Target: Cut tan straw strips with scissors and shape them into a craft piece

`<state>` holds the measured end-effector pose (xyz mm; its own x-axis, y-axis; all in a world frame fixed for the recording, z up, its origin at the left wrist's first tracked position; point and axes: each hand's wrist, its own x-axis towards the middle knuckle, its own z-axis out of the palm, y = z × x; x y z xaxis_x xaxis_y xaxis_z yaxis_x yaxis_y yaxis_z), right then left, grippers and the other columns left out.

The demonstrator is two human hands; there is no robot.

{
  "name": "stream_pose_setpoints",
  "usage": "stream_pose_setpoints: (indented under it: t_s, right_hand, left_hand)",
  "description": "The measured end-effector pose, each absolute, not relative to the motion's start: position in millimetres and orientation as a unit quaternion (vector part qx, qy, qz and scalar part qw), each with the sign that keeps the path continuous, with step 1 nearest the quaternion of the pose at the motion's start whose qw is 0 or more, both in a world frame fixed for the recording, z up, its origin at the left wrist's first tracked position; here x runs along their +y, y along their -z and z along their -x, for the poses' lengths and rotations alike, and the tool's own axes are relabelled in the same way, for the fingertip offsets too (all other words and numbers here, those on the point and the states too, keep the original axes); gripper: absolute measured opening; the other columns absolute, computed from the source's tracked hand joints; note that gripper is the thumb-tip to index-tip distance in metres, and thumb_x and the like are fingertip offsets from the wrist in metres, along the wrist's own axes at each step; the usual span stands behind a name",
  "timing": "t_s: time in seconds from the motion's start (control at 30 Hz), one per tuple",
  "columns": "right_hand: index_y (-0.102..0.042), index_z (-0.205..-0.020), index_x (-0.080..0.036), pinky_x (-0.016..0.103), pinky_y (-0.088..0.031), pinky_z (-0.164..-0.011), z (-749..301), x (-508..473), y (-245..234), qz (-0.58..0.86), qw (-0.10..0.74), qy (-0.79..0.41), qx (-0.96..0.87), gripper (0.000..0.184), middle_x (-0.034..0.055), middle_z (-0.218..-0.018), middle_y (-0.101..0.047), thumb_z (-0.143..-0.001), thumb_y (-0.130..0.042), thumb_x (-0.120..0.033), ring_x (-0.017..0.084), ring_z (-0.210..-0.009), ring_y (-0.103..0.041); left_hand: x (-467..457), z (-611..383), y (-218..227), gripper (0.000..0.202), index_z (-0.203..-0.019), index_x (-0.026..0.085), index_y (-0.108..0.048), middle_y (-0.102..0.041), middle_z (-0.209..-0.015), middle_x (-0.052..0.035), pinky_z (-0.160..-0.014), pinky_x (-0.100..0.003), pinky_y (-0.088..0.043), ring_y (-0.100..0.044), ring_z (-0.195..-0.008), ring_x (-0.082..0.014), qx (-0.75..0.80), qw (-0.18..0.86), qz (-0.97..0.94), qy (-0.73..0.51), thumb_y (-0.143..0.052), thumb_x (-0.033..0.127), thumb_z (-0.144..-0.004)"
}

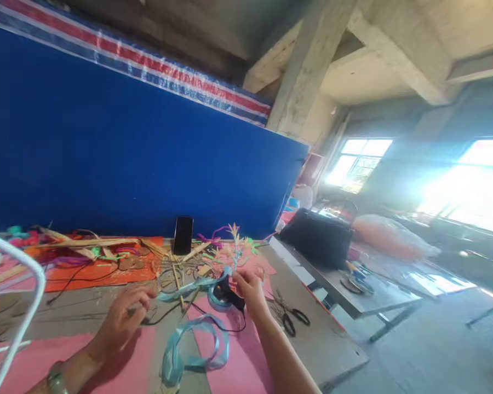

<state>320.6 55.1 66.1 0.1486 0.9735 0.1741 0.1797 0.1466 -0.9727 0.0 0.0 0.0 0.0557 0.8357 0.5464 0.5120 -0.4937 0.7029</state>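
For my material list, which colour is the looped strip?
The looped strip is light blue, seen in the head view.

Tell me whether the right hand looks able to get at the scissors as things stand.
Probably yes: the scissors lie close to the right hand, their black handles uncovered. That hand seems to be pinching the pale flower, though, so it would likely have to let go first.

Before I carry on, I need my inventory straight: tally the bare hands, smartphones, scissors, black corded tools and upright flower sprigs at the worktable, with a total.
Bare hands: 2 (left hand, right hand)
Smartphone: 1
Scissors: 1
Black corded tool: 1
Upright flower sprig: 1
Total: 6
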Motion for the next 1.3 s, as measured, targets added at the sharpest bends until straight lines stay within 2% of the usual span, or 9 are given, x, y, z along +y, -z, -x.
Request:
stream_pose_setpoints:
  t_s: [0.4,0.57,0.7,0.83,1.07,1.3]
  right_hand:
    - [-0.061,-0.064,-0.017,0.022,-0.022,-0.039,-328,64,-52,0.575,0.514,-0.34,-0.538,0.027,-0.0066,-0.041,-0.044,-0.066,-0.064,-0.043,0.009,-0.038,-0.034]
    - [-0.064,-0.061,-0.016,0.023,-0.025,-0.039,-328,66,-45,0.584,0.503,-0.323,-0.549,0.029,-0.0035,-0.041,-0.05,-0.065,-0.065,-0.044,0.01,-0.038,-0.039]
    - [-0.065,-0.062,-0.015,0.023,-0.028,-0.039,-330,66,-48,0.578,0.504,-0.314,-0.56,0.031,-0.002,-0.041,-0.052,-0.065,-0.066,-0.046,0.012,-0.039,-0.042]
    - [-0.066,-0.067,-0.014,0.023,-0.032,-0.04,-332,68,-59,0.565,0.511,-0.305,-0.572,0.031,-0.0017,-0.046,-0.055,-0.066,-0.067,-0.044,0.01,-0.039,-0.041]
    - [-0.064,-0.068,-0.015,0.021,-0.033,-0.039,-322,87,-84,0.532,0.529,-0.278,-0.6,0.032,-0.0056,-0.042,-0.047,-0.067,-0.068,-0.047,0.009,-0.038,-0.039]
    - [-0.062,-0.078,-0.016,0.024,-0.042,-0.046,-311,135,-108,0.504,0.581,-0.216,-0.601,0.036,-0.0032,-0.05,-0.055,-0.07,-0.065,-0.051,0.012,-0.045,-0.049]
  left_hand:
    - [2,-6,-12,0.024,-0.059,0.021,-0.047,-0.067,-0.079,-0.0035,-0.083,-0.034,-0.041,-0.057,-0.083,-0.0204,0.459,0.181,-0.713,-0.499,-0.036,0.019,-0.081]
    - [3,-9,-12,0.027,-0.065,0.02,-0.055,-0.065,-0.073,-0.002,-0.081,-0.033,-0.04,-0.058,-0.079,-0.0195,0.483,0.15,-0.712,-0.487,-0.039,0.024,-0.087]
    - [6,-10,-9,0.026,-0.075,0.02,-0.062,-0.068,-0.079,-0.003,-0.083,-0.034,-0.038,-0.059,-0.083,-0.0204,0.497,0.138,-0.717,-0.469,-0.045,0.032,-0.09]
    - [7,-12,-10,0.029,-0.073,0.02,-0.063,-0.068,-0.075,-0.0026,-0.084,-0.034,-0.037,-0.06,-0.079,-0.0199,0.493,0.142,-0.723,-0.462,-0.046,0.034,-0.091]
    - [2,-17,-16,0.032,-0.063,0.019,-0.054,-0.059,-0.064,0.0003,-0.079,-0.032,-0.034,-0.053,-0.07,-0.0176,0.501,0.164,-0.713,-0.462,-0.044,0.032,-0.091]
    - [7,-13,-3,0.033,-0.058,0.021,-0.038,-0.046,-0.059,0.0007,-0.067,-0.03,-0.034,-0.045,-0.066,-0.0177,0.536,0.144,-0.678,-0.482,-0.033,0.029,-0.09]
